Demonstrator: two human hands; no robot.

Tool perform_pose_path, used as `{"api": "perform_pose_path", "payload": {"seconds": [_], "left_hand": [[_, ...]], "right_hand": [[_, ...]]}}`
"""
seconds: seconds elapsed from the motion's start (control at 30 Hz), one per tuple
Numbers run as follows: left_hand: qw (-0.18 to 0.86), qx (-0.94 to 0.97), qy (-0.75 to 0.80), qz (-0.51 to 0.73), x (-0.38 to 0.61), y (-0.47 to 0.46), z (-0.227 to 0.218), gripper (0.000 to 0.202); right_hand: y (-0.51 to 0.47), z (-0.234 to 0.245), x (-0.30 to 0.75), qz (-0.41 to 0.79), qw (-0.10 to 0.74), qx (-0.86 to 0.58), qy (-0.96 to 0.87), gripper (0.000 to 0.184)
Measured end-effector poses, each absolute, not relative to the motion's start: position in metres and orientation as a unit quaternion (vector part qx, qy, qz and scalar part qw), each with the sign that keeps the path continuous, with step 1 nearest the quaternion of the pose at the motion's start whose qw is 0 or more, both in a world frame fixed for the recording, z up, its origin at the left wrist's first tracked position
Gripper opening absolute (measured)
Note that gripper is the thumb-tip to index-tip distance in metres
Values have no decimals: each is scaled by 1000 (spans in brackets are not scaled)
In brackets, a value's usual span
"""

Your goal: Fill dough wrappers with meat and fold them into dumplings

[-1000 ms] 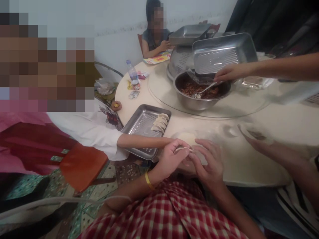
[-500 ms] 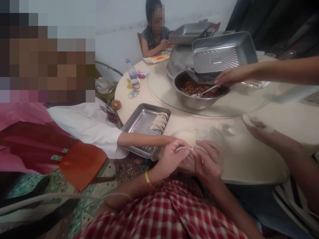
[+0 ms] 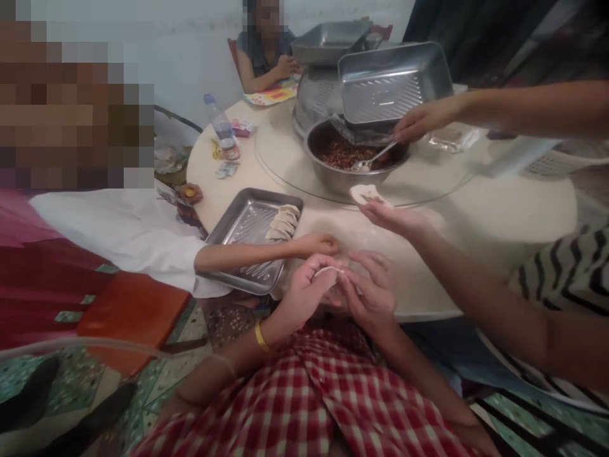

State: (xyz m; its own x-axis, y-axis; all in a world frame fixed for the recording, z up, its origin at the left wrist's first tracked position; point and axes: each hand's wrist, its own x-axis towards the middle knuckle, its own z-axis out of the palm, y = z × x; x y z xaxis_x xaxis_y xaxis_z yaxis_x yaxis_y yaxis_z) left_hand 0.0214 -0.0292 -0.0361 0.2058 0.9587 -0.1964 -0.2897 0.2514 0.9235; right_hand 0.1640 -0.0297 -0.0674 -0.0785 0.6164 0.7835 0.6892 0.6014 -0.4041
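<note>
Both my hands meet over the near table edge, pinching one dumpling [image 3: 327,277] between them. My left hand [image 3: 307,285] holds its left side, with the thumb along the pale dough. The fingertips of my right hand [image 3: 373,289] press its right end; the other right fingers are raised. Most of the dumpling is hidden by my fingers. Just left of my hands lies a metal tray [image 3: 226,238] with several finished dumplings [image 3: 284,222] in a row at its right side. The arm [image 3: 257,254] of a person on the left reaches across this tray.
A co-worker's palm [image 3: 394,216] on the right holds a dumpling wrapper [image 3: 365,193] with filling. Their other hand [image 3: 421,120] holds a spoon [image 3: 378,155] in the bowl of filling [image 3: 316,162]. Behind stand more metal trays [image 3: 394,82]. A bottle [image 3: 219,120] and jar [image 3: 231,150] stand at the left.
The view has shifted right. The co-worker's palm with the wrapper has moved left and nearer the bowl. The left person's hand has drawn back from mine. My hands keep pinching the dumpling.
</note>
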Motion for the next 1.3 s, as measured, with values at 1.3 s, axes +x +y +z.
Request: {"api": "perform_pose_path", "payload": {"seconds": [1.3], "left_hand": [[663,361,463,464,21,-34,-22,32]], "right_hand": [[-28,-64,155,93,560,-441,-695,24]]}}
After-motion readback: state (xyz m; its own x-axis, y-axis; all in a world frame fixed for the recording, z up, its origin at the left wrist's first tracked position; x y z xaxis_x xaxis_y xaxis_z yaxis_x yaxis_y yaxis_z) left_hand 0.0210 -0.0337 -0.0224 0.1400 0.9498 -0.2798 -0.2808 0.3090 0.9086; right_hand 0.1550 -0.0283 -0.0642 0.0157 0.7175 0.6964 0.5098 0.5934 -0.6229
